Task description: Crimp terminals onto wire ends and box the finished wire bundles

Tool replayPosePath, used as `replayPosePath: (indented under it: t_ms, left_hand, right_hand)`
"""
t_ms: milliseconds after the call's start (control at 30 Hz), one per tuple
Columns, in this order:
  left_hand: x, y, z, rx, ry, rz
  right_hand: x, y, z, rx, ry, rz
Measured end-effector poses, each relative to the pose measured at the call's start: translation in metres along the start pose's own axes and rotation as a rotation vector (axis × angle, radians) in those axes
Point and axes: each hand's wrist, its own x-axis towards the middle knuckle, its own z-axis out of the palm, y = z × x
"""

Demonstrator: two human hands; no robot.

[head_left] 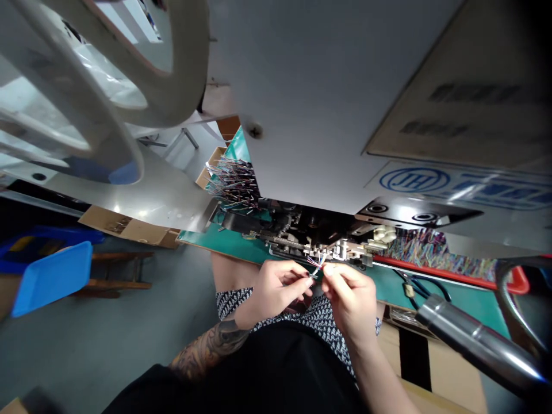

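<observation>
A small bundle of thin coloured wires (pixel 318 262) fans out between my two hands, close to the front of a machine's metal tooling (pixel 302 238). My left hand (pixel 280 286) pinches the lower end of the bundle between thumb and forefinger. From the other side my right hand (pixel 351 293) is closed, its thumb and fingertips pinching at the wires' right edge. Whether a connector sits at the wire ends is too small to make out. The grey machine head (pixel 310 103) hangs over the tooling and hides part of it.
A red tray (pixel 457 275) of multicoloured wires lies on the green bench top (pixel 470 305) at right, beside pliers (pixel 425 286) and a metal tube (pixel 474 339). More cut wires (pixel 235 183) are heaped behind the machine. A blue plastic stool (pixel 54 279) stands at left.
</observation>
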Motion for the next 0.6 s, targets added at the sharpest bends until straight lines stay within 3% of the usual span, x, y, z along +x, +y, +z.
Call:
replayPosePath:
  t_ms: [67, 167, 267, 433, 600]
  left_hand:
    - [-0.003, 0.001, 0.000, -0.132, -0.021, -0.141]
    - [-0.005, 0.004, 0.000, -0.150, -0.022, -0.204]
    - [-0.006, 0.007, -0.001, -0.057, -0.011, -0.205]
    - [-0.006, 0.007, -0.002, 0.151, 0.040, -0.032]
    - [-0.005, 0.005, 0.000, -0.122, -0.026, -0.207]
  right_hand:
    - [-0.006, -0.003, 0.000, -0.120, 0.084, -0.069]
    - [-0.011, -0.008, -0.001, -0.275, 0.156, -0.173]
    - [-0.009, -0.014, -0.005, -0.386, 0.116, -0.302]
    - [-0.001, -0.017, -0.015, -0.504, -0.016, -0.360]
    - [-0.003, -0.009, -0.011, -0.416, -0.029, -0.330]
